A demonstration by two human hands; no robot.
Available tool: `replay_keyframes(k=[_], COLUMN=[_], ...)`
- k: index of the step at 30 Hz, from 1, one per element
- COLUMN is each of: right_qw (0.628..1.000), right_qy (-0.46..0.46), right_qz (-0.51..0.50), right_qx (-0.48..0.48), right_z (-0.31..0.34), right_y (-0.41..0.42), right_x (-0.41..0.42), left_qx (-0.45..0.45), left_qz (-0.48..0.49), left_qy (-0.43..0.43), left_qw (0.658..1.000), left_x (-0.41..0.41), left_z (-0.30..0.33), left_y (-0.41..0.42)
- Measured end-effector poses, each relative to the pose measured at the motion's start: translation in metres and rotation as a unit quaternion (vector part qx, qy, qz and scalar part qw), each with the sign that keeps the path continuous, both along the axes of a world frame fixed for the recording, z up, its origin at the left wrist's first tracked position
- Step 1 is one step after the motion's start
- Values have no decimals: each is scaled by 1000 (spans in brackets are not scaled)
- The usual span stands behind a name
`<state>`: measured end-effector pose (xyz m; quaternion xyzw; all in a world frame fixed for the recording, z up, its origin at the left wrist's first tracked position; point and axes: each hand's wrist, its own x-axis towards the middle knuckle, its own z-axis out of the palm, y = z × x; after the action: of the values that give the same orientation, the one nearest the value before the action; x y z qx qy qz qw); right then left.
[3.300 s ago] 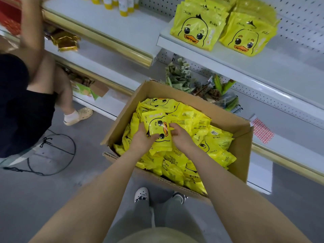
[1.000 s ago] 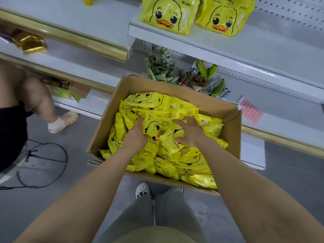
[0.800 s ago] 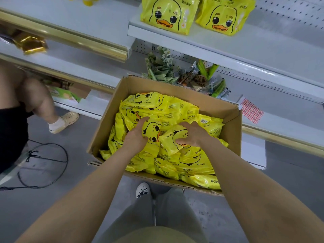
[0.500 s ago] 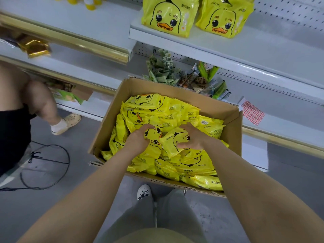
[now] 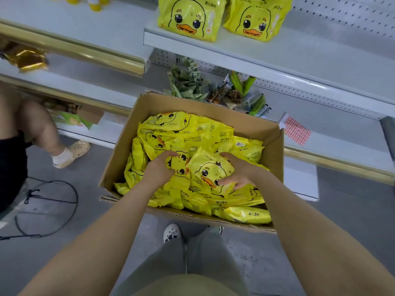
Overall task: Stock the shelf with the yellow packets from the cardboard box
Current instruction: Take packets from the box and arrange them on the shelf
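Observation:
An open cardboard box (image 5: 224,113) stands on the floor against the shelving, filled with several yellow duck-face packets (image 5: 177,127). My right hand (image 5: 239,170) grips one packet (image 5: 210,167), thumb and fingers curled round its right edge, and it sits tilted above the pile. My left hand (image 5: 159,170) curls over another packet (image 5: 179,165) just to its left, fingers on its upper edge. Two stacks of the same packets (image 5: 190,18) stand on the white shelf (image 5: 299,54) above the box.
A lower shelf behind the box carries green and brown small goods (image 5: 213,90) and a red label sheet (image 5: 297,130). Another person's leg and beige shoe (image 5: 74,150) stand at the left. A black cable (image 5: 47,208) lies looped on the grey floor. My shoe (image 5: 172,232) is below the box.
My right hand has closed round a packet and raised it a little from the pile. My left hand has curled its fingers onto the neighbouring packet.

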<state>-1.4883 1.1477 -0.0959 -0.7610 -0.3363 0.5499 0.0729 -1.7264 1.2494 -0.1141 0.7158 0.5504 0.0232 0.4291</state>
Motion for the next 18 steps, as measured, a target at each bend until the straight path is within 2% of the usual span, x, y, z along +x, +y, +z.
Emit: replay_keyframes(k=[1, 8, 18], right_qw=[999, 985, 950], right_qy=[27, 68, -67], right_qz=[-17, -108, -140], right_qx=[4, 114, 270], right_z=[2, 10, 70], right_y=[-5, -19, 7], right_x=[-4, -8, 36], left_qx=[-1, 19, 69], left_qz=[3, 8, -13], left_qy=[1, -56, -145], left_qw=[1000, 998, 987], left_x=[0, 9, 36], left_z=[1, 9, 60], left_y=[-1, -7, 27])
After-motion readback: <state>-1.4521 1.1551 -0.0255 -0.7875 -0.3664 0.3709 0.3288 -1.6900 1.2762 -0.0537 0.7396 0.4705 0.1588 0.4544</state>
